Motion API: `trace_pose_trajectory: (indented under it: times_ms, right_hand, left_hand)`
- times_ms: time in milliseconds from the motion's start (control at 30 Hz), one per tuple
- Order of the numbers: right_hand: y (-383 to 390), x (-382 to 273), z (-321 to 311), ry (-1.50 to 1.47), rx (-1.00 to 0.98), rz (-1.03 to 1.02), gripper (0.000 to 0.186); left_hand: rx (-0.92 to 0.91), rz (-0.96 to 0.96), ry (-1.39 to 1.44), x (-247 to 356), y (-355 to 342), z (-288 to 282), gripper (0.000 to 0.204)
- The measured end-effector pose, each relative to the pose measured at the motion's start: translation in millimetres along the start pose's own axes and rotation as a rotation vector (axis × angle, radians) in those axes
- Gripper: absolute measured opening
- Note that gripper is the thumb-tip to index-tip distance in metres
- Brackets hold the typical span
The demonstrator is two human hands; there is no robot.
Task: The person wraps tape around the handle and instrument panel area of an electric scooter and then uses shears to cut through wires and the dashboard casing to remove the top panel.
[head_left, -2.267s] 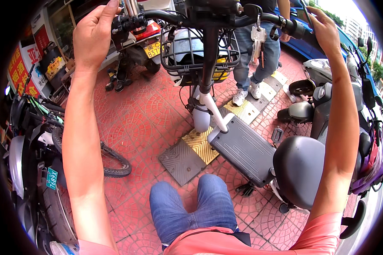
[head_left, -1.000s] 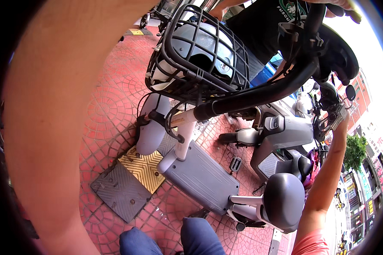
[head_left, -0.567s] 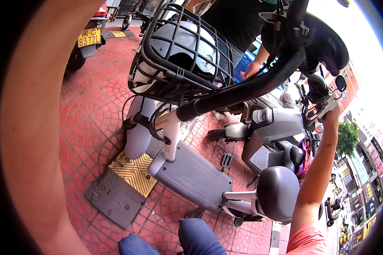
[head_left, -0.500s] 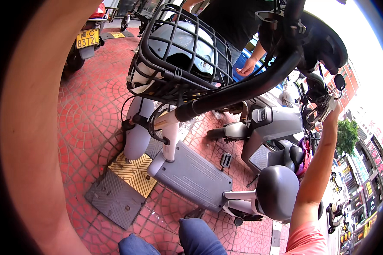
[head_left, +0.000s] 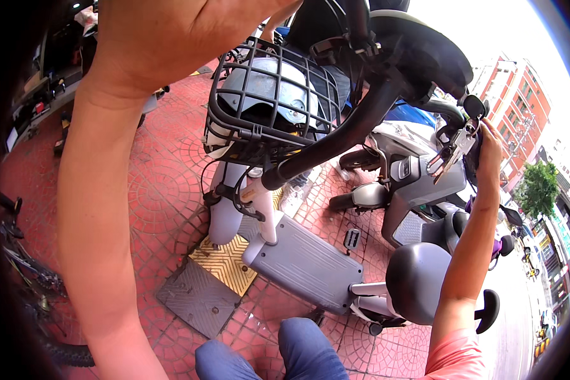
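A small electric bike with a grey footboard, a dark saddle and a thick black stem stands before me. My right hand is closed round the right end of its handlebar, beside a silver brake lever. My left hand is raised large across the upper left, close to the camera; its fingers run out past the top edge, so their hold is hidden. Below it, the black wire basket on the bike's front holds a pale grey helmet.
A grey scooter is parked just beyond the bike. A yellow and black rubber ramp lies on the red paving near the front wheel. My knees are at the bottom. A person in dark clothes is behind the basket.
My view has swung, so the bike's stem and head sit further left. My left forearm has shifted right in the picture and its hand has come into sight. My right hand stays on the handlebar.
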State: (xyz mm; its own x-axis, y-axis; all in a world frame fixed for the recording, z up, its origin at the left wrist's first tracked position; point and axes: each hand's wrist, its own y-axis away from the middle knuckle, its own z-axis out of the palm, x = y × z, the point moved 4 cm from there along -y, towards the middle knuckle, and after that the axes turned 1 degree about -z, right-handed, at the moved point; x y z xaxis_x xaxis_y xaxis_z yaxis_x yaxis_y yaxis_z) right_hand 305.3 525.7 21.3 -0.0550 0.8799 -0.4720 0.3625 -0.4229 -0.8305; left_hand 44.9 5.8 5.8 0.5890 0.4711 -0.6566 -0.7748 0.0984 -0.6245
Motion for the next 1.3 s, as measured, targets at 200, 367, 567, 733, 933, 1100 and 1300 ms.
trace_pose_trajectory:
  times_ms: [200,367,567,733,933,1100,1300]
  right_hand:
    - [-15.5,39.0,5.1,-0.102,-0.025,0.04,0.041]
    - [-18.6,24.9,14.7,-0.01,0.003,-0.005,0.039]
    - [-58.5,28.0,40.6,0.216,0.222,-0.074,0.047]
    - [-55.9,14.4,37.5,-0.304,0.29,-0.148,0.04]
    - [21.7,-44.3,24.8,-0.594,0.025,-0.288,0.043]
    - [48.9,-59.3,13.4,-0.448,-0.224,-0.321,0.044]
    - [59.4,-55.6,17.4,-0.561,-0.219,-0.335,0.046]
  left_hand:
    - [-0.183,-0.139,-0.078,28.2,-29.7,-9.4,0.045]
    - [-0.627,-0.315,-0.262,51.4,-66.6,-34.3,0.055]
    - [-0.708,-0.332,-0.355,87.4,-102.1,-30.7,0.069]
    - [-0.806,-0.342,-0.334,88.8,-114.3,-37.5,0.07]
    - [-0.86,-0.538,-0.273,82.4,-135.4,-43.8,0.061]
    - [-0.772,-0.343,-0.089,124.4,-193.0,-9.2,0.029]
    - [-1.128,-0.254,-0.007,126.0,-202.3,92.2,0.012]
